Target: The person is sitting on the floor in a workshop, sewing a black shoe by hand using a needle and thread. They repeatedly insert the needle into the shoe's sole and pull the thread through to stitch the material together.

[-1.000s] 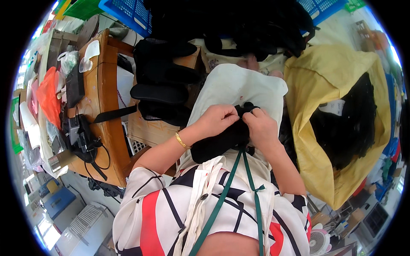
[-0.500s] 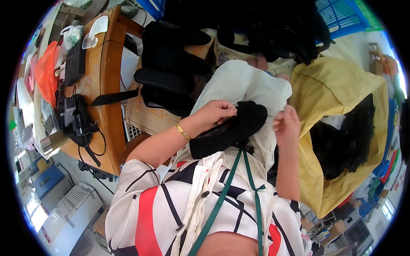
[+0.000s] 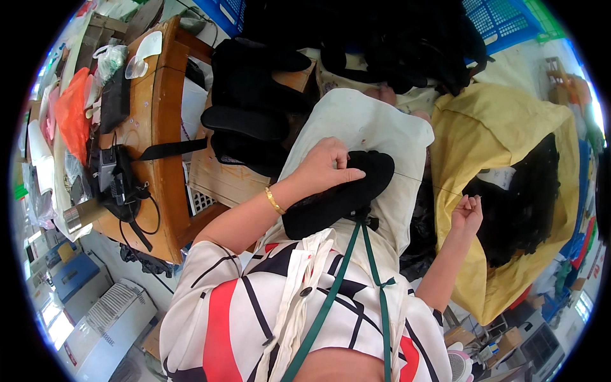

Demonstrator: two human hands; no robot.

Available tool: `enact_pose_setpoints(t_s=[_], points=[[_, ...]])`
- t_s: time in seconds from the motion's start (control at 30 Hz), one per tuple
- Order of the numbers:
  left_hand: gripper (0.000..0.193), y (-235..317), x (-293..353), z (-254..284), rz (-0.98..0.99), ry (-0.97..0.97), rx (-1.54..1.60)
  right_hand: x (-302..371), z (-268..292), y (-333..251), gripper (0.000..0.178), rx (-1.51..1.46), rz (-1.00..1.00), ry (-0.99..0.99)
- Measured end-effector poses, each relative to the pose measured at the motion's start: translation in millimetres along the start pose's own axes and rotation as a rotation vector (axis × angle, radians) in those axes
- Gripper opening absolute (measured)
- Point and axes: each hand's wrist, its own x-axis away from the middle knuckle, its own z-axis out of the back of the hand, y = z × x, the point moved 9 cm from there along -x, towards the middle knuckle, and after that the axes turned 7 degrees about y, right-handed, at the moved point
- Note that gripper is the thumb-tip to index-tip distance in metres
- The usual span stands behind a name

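A black cloth shoe (image 3: 340,202) lies tilted across my lap, on a whitish apron (image 3: 356,121). My left hand (image 3: 326,167) is at its upper left edge; the thumb stretches over the black cloth and the other fingers curl at the far side. Out to the right, my right hand (image 3: 468,215) is raised with its fingers closed on a dark thread (image 3: 425,183). That thread runs taut from the toe end of the shoe to my fingertips. Whether a needle is in those fingers is too small to tell.
To the right stands an open yellow sack (image 3: 490,127) holding black pieces (image 3: 519,210). Several black shoes (image 3: 245,122) are stacked at the left beside a wooden table (image 3: 167,127) with a black bag (image 3: 118,184). A blue crate (image 3: 503,25) stands at the far right.
My right hand has moved right and down, away from the shoe, drawing out a longer stretch of thread. My left thumb has spread out over the shoe from a pinch.
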Motion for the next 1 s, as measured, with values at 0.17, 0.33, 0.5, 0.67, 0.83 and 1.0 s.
enact_pose_setpoints(t_s=[0.17, 0.33, 0.5, 0.67, 0.83, 1.0], points=[[0.041, -36, 7, -26, 0.5, -0.181, 0.121, -8, 11, -5, 0.011, 0.01, 0.066, -0.017], [0.03, -34, -2, -31, 0.558, -0.268, 0.065, -6, 5, -14, 0.008, 0.049, 0.113, -0.043], [0.033, -39, 1, -50, 0.467, -0.268, 0.161, 29, -26, -60, 0.011, -0.084, 0.075, -0.101], [0.038, -48, 9, -62, 0.464, -0.334, 0.077, 103, -45, -175, 0.008, -0.225, 0.376, -0.333], [0.026, 12, -21, -42, 0.046, -0.129, -0.223, 216, -97, -169, 0.013, -0.112, 0.417, -0.677], [0.038, 66, -33, -73, 0.143, -0.409, -0.482, 282, -108, -155, 0.022, -0.093, 0.406, -1.068]])
